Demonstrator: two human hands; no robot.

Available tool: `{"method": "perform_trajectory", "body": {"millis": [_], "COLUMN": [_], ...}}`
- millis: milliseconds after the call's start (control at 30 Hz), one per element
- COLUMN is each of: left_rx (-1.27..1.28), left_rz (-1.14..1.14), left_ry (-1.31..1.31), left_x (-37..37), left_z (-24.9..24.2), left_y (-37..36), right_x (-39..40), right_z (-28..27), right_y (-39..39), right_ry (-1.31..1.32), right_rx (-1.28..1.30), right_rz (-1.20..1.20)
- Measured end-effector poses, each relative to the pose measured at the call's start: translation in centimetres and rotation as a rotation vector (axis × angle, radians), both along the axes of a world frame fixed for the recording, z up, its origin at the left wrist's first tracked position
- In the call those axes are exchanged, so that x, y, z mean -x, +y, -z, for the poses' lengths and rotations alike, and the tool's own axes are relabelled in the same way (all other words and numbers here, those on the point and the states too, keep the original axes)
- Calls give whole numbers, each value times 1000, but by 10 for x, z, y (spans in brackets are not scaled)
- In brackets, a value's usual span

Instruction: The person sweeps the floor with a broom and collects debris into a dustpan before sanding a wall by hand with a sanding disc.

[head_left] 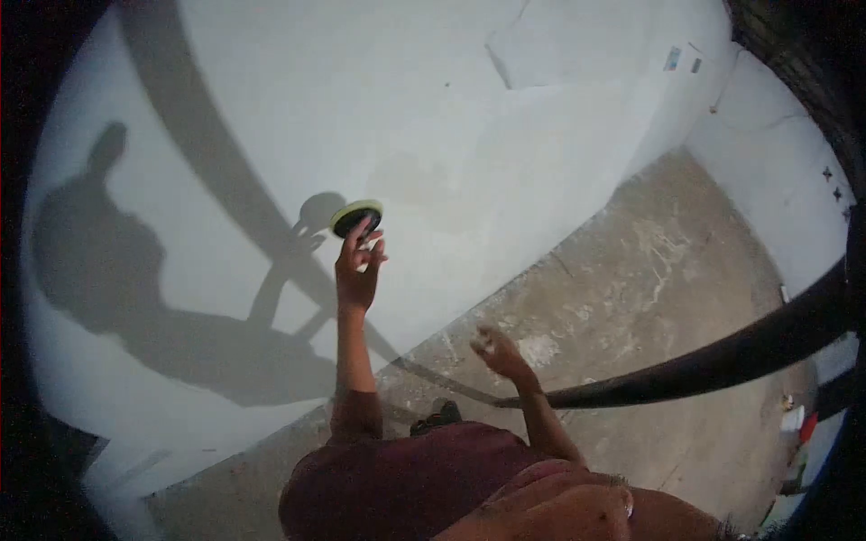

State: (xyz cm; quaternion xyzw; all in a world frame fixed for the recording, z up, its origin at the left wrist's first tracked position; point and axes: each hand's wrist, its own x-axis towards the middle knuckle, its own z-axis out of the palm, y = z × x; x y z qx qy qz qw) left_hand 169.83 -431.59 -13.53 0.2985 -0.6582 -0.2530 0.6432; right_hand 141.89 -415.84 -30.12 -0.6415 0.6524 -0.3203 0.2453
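Note:
My left hand (358, 275) is raised to the white wall (541, 135), its fingers on the black back of a round pad (358, 219) with a yellow-green rim. The pad is tilted close against the wall, and its shadow falls just to the left. Lower and to the right, my right hand (499, 353) hangs over the floor, away from the wall, with its fingers curled in. Whether anything small is inside them cannot be made out.
A brown, stained concrete floor (631, 298) meets the wall along a slanting edge. A thick dark curved band (686, 365) crosses from the right edge toward the middle. Dark footwear (437, 417) shows below. Several small items, one a white container (793, 419), stand at the far right.

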Motion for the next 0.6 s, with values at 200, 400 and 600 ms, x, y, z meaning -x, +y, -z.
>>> {"method": "perform_trajectory", "body": {"millis": [200,400,600], "left_rx": [-43,-37,-188], "left_rz": [-77,-182,-219], "left_ry": [-29,-1,22], "left_x": [-10,-117,-174], "left_z": [-53,71,78], "left_y": [39,52,96], "right_x": [-47,-132,-179], "right_z": [-100,-146,-141], "right_y": [-90,-63,-94], "right_ry": [-112,-234,-155], "right_rx": [445,504,399], "right_rz": [-131,-298,-437]}}
